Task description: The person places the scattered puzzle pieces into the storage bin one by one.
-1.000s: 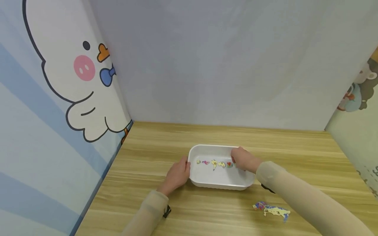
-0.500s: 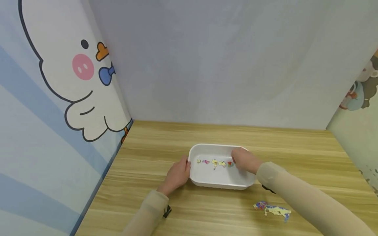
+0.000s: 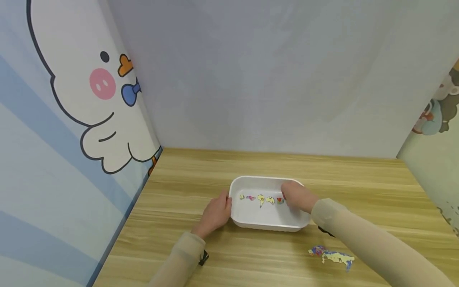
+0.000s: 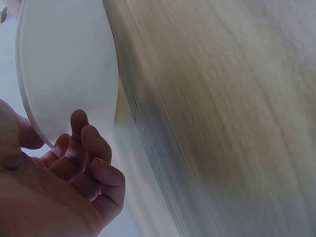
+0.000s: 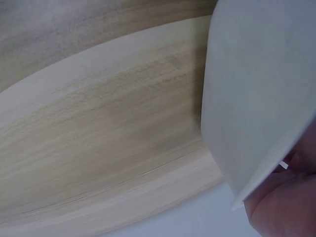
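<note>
A white plastic tray (image 3: 263, 217) sits on the table, holding a row of small flat, irregular coloured pieces (image 3: 270, 200). My left hand (image 3: 215, 211) grips the tray's left end, with the thumb at the rim and fingers curled against the outer wall (image 4: 69, 64). Inside the tray's right end is my right hand (image 3: 297, 195), its fingers bent down by the end of the row. In the right wrist view a small white-edged piece (image 5: 283, 165) shows between its fingers; the rest of it is hidden behind the tray wall.
On the wooden table (image 3: 258, 259), a long animal-shaped flat piece (image 3: 335, 257) in yellow, blue and red lies in front of the tray, beside the right sleeve (image 3: 373, 239). A grey curtain (image 3: 251, 79) stands behind; a cartoon-printed cloth (image 3: 71, 99) hangs at left.
Both hands keep their places at the tray. A sliver of a piece beside the right hand's fingers, seen a second ago, is now hidden by the hand.
</note>
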A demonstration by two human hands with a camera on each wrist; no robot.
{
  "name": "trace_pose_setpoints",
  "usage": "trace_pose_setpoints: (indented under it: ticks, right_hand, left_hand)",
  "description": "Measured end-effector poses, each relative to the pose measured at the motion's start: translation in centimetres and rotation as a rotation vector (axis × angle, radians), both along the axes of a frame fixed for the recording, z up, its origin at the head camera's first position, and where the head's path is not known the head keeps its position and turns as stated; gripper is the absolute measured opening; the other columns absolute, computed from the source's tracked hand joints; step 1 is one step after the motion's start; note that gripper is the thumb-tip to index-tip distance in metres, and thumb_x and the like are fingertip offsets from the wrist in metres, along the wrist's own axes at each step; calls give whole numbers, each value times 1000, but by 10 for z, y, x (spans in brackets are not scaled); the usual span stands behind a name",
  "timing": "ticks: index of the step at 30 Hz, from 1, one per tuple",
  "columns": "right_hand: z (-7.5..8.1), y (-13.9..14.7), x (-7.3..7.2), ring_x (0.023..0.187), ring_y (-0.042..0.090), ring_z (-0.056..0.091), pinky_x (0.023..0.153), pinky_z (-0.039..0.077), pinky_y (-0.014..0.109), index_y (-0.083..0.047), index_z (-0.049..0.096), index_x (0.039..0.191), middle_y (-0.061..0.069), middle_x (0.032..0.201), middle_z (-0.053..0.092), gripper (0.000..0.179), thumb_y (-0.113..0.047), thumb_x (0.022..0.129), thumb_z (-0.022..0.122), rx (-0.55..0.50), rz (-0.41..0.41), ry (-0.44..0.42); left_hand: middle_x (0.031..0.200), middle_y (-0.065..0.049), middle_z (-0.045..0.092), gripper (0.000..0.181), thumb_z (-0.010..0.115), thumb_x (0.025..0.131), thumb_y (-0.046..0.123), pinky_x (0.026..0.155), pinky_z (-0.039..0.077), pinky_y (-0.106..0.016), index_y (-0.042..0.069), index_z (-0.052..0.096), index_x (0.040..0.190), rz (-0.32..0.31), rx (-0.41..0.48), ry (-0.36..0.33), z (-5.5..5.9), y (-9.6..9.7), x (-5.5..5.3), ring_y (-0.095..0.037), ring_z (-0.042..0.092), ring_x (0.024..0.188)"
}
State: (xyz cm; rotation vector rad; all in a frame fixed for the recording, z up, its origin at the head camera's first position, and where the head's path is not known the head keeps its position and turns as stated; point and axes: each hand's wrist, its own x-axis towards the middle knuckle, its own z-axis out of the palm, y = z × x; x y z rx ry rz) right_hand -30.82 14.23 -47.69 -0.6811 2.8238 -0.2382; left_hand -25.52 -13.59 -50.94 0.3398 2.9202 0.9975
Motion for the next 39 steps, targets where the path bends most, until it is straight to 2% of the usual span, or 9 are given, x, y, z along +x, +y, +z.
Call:
trace_pose_setpoints:
  ticks: [6, 11, 16, 27, 31, 39]
  right_hand:
    - [17, 2, 3, 67, 20, 50, 59, 46, 33, -4, 57, 78, 5, 73, 54, 16, 12, 79, 59, -26, -50, -20]
    - [30, 9, 8, 68, 20, 51, 61, 47, 33, -2, 61, 79, 4, 73, 56, 13, 11, 78, 59, -33, -31, -4]
    - [34, 19, 13, 66, 17, 52, 61, 46, 31, -4, 61, 79, 2, 73, 56, 10, 4, 82, 65, -53, -10, 32]
    - [44, 46, 27, 68, 17, 53, 58, 47, 33, -8, 62, 79, 2, 79, 59, 8, -5, 83, 69, -47, -45, 108]
    - [46, 57, 33, 72, 19, 57, 61, 49, 37, -8, 63, 80, 4, 84, 63, 7, -7, 81, 70, -71, -56, 137]
    - [53, 75, 51, 80, 26, 61, 72, 51, 42, -3, 67, 84, 9, 85, 65, 7, -4, 79, 72, -148, -13, 167]
  left_hand:
    - [67, -2, 49, 13, 43, 101, 18, 48, 40, -31, 8, 49, 97, 19, -15, 0, 2, 0, 0, -17, 47, 55]
    - [69, -3, 49, 14, 42, 101, 18, 50, 41, -31, 7, 50, 98, 14, -6, -17, -2, 0, 1, -17, 47, 56]
    - [68, -3, 49, 15, 42, 101, 19, 50, 40, -31, 7, 50, 96, 14, -1, -28, -4, 0, 4, -17, 47, 56]
    - [68, -2, 49, 16, 41, 101, 19, 50, 40, -32, 7, 51, 97, 9, -2, -22, -8, 1, 6, -17, 47, 56]
    - [68, -3, 49, 16, 42, 101, 19, 50, 39, -32, 7, 51, 97, 10, -9, -17, -8, 1, 6, -17, 47, 56]
    - [70, -5, 50, 16, 41, 100, 19, 51, 40, -34, 6, 50, 98, 18, -7, -6, -1, 2, 4, -20, 48, 58]
